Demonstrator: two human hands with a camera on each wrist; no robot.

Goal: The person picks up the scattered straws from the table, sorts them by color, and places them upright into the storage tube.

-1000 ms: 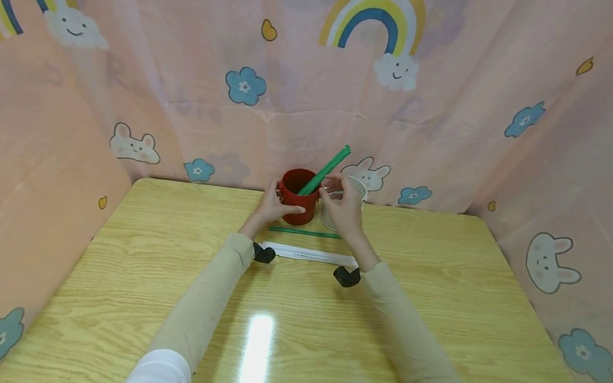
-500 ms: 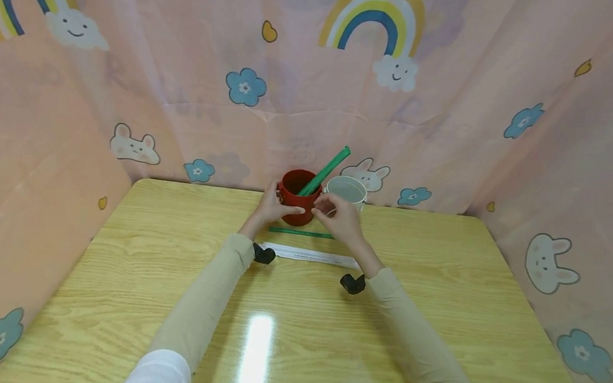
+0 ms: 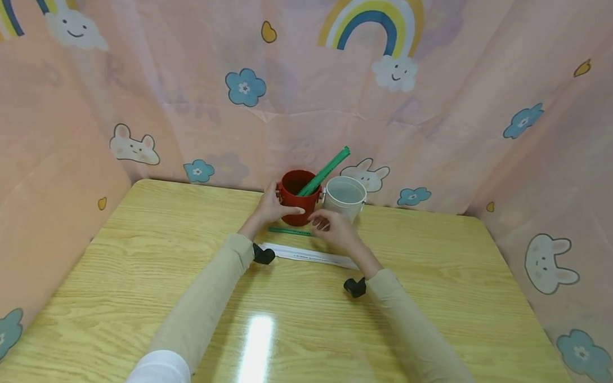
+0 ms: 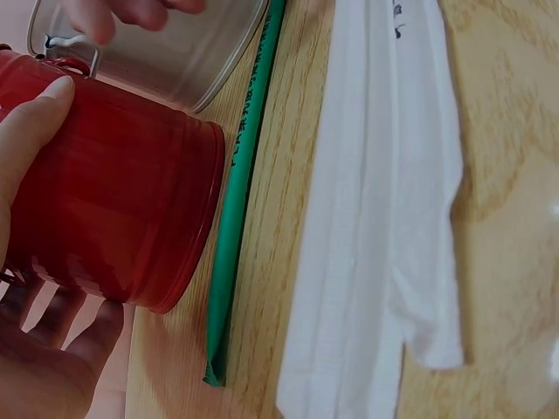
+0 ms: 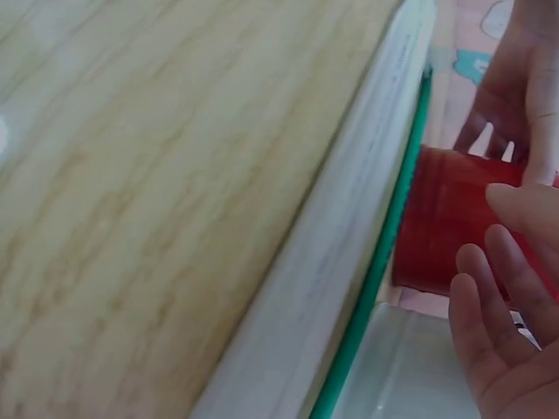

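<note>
My left hand (image 3: 270,207) grips a small red bucket (image 3: 308,204), its thumb across the front wall and its other fingers at the far side. A bundle of green paper-wrapped straws (image 3: 328,168) leans out of that bucket to the right. My right hand (image 3: 337,228) holds nothing visible; its fingers are loosely bent in front of the buckets, over the right part of a single green wrapped straw (image 4: 236,209) lying on the table. A white bucket (image 3: 350,209) stands close on the red bucket's right, partly hidden by the right hand.
White paper-wrapped straws (image 3: 304,255) lie side by side on the wooden table (image 3: 181,300), nearer than the green straw. A pink patterned curtain (image 3: 298,135) hangs behind the table. Black wrist camera mounts (image 3: 264,254) sit low by both wrists.
My right hand has come away from the red bucket's rim, down and toward me, uncovering the white bucket. The left hand and red bucket stay in place.
</note>
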